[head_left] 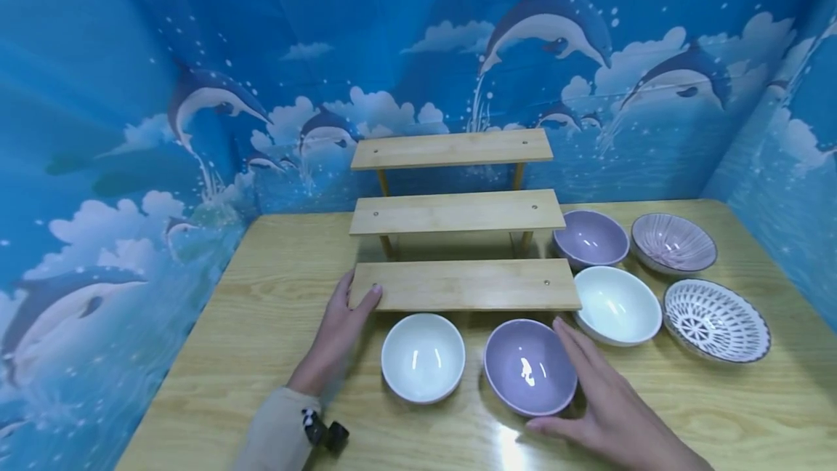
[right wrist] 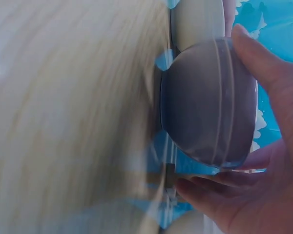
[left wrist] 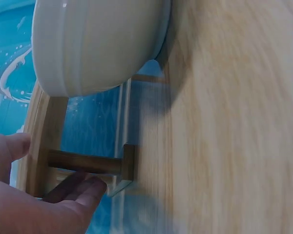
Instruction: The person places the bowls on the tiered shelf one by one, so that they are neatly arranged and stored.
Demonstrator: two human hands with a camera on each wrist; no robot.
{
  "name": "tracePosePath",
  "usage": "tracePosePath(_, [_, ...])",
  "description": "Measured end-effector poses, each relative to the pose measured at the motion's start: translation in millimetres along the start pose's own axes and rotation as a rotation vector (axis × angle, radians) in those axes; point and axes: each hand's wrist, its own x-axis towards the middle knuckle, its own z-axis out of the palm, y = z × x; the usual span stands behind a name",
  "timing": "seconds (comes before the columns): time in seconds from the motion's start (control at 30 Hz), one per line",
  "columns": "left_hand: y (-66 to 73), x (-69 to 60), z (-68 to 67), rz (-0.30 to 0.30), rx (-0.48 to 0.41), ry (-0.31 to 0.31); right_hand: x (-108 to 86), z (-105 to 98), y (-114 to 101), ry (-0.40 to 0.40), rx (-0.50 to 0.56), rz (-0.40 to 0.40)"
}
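Observation:
A three-step wooden shelf (head_left: 458, 286) stands on the table. At the left end of its lowest board, my left hand (head_left: 340, 333) holds the edge; in the left wrist view the thumb of the left hand (left wrist: 44, 195) is by the board and its fingers curl beneath, near a leg (left wrist: 88, 162). My right hand (head_left: 604, 398) spans the right side of a purple bowl (head_left: 530, 368), thumb at the near rim and fingers at the far side. The right wrist view shows the right hand (right wrist: 263, 146) around the upright purple bowl (right wrist: 205, 102). Left of it sits a white bowl (head_left: 423, 358).
Right of the shelf stand another purple bowl (head_left: 591, 238), a striped bowl (head_left: 674, 242), a second white bowl (head_left: 617, 305) and a black-and-white patterned bowl (head_left: 716, 320). A blue dolphin-print backdrop (head_left: 405, 35) surrounds the wooden table (head_left: 216, 355) at the back and sides.

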Motion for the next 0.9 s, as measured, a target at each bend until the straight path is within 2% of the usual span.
tracePosePath(0.13, [-1.3, 5.1, 1.6, -0.035, -0.06, -0.006, 2.2, 2.8, 0.7, -0.027, 0.07, 0.031])
tracePosePath(0.33, [-2.3, 8.9, 1.0, -0.077, -0.076, -0.021, 5.6, 6.0, 0.9, -0.012, 0.118, 0.046])
tracePosePath(0.57, [-1.8, 9.7, -1.7, -0.069, -0.084, -0.057, 11.3, 9.2, 5.6, 0.046, 0.131, 0.04])
tracePosePath(0.73, [-3.2, 8.7, -2.3, -0.072, -0.071, -0.06, 12.5, 7.6, 4.2, 0.048, 0.14, 0.061])
tracePosePath(0.9, [-4.1, 9.6, -1.8, -0.075, -0.065, -0.061, 14.5, -2.3, -4.6, 0.042, 0.161, 0.075])
